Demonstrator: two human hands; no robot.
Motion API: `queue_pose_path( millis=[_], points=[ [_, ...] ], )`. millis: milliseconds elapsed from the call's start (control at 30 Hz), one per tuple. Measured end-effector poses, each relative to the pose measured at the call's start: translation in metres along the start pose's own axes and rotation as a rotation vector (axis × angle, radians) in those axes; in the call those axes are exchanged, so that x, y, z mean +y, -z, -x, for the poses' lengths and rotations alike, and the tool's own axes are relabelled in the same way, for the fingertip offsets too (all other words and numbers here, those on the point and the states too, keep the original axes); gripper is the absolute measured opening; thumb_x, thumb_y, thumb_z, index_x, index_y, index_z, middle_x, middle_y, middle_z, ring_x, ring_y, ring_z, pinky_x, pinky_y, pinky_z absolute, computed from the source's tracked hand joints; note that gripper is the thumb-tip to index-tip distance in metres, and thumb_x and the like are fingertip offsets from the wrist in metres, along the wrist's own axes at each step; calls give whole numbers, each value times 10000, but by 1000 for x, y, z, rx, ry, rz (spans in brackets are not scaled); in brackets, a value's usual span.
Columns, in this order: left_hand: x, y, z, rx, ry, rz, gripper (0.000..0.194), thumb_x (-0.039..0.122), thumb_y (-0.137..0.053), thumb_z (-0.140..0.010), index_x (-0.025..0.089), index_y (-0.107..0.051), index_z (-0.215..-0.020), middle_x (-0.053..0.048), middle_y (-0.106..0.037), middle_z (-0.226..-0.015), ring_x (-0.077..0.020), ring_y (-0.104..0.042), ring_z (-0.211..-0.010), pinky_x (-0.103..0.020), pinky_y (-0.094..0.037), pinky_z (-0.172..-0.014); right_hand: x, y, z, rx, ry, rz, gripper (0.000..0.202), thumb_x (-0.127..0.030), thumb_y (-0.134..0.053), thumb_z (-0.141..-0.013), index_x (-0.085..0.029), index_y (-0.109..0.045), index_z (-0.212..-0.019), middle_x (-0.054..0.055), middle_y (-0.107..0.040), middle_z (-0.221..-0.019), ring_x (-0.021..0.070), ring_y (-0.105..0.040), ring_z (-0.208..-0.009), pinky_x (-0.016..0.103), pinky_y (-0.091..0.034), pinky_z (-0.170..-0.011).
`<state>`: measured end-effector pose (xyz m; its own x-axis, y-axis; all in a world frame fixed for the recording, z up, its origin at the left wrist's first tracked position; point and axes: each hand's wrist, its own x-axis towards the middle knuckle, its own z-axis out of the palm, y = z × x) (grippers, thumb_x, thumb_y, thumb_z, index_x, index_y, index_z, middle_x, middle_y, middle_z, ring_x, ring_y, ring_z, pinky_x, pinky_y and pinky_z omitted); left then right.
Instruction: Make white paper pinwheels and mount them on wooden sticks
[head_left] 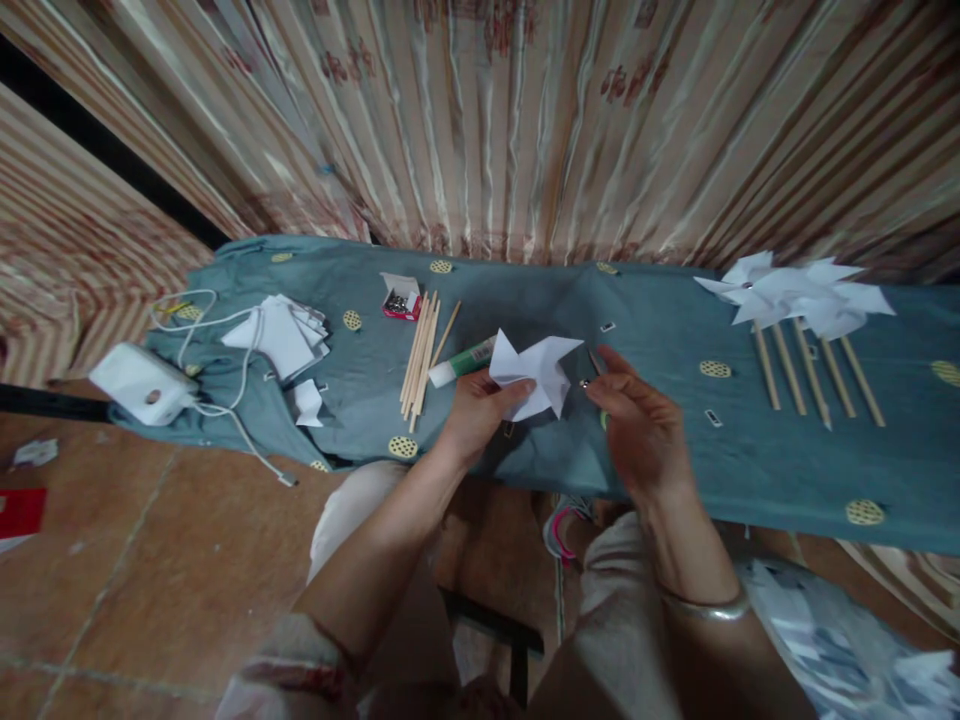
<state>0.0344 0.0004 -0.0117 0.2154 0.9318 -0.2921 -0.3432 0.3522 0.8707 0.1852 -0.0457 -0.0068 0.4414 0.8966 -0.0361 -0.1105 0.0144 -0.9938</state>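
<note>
At the centre of the frame, the left hand (478, 412) clamps a white folded-paper pinwheel (546, 376) between thumb and fingers. Just right of it, the right hand (643, 430) has thumb and fingertips pinched on a small shiny metal piece (585, 384). Beyond the left hand lie a green-and-white tube (471, 360) and slim pale wooden sticks (420, 362). Farther back, left of centre, stands an open red-and-white box (406, 306); at right, overlapping white paper pinwheels on sticks (806, 290).
</note>
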Motion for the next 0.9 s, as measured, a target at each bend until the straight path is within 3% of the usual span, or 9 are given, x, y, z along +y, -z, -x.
queue_pose_path(
  millis=[167,300,367,433,567,733,900],
  points=[
    [1,3,-1,8,26,90,279,275,-863,-527,142,-748,-744,-41,-747,-758,-151,-652,-680,-301,-509,-757,16,13,-6,-1,218,483,65,-275,-712,-656,-222,-678,-636,72,-625,-1290,326,-480,-1304,514,-291,-1120],
    [2,1,1,-33,59,102,267,285,-866,-527,135,-735,-706,-39,-735,-729,-136,-635,-650,-287,-503,-734,16,6,-1,11,342,587,108,-301,-650,-761,-217,-706,-798,107,-633,-1274,296,-523,-1255,510,-348,-1085],
    [3,0,2,-53,78,98,283,288,-870,-525,131,-736,-718,-44,-735,-737,-136,-635,-653,-290,-500,-734,11,-1,0,44,250,476,194,-359,-673,-764,-215,-698,-892,113,-631,-1275,280,-573,-1187,491,-409,-1029],
    [3,-1,4,-72,90,96,311,285,-873,-525,128,-741,-759,-49,-740,-766,-139,-642,-674,-290,-497,-741,6,-9,0,26,51,263,324,-430,-726,-711,-217,-680,-952,103,-677,-1188,273,-626,-1093,459,-477,-941],
    [4,1,5,-103,98,64,342,299,-880,-520,126,-734,-777,-52,-740,-791,-143,-643,-685,-293,-497,-735,-1,-21,-1,-175,-292,-131,330,-473,-765,-656,-215,-693,-848,39,-748,-837,249,-700,-847,391,-541,-783],
    [3,4,4,-122,9,-26,451,309,-882,-526,144,-706,-906,-34,-732,-817,-154,-655,-722,-301,-516,-750,-5,-25,2,-186,-403,-265,241,-336,-839,-575,-214,-721,-745,2,-745,-722,231,-711,-760,376,-558,-774],
    [11,9,4,-138,-48,-47,956,246,-884,-519,271,-452,-1371,-12,-724,-947,-147,-673,-727,-290,-529,-738,-7,-20,0,-141,-402,-304,225,-299,-845,-571,-221,-737,-753,-10,-740,-707,218,-710,-755,363,-567,-786]
  ],
)
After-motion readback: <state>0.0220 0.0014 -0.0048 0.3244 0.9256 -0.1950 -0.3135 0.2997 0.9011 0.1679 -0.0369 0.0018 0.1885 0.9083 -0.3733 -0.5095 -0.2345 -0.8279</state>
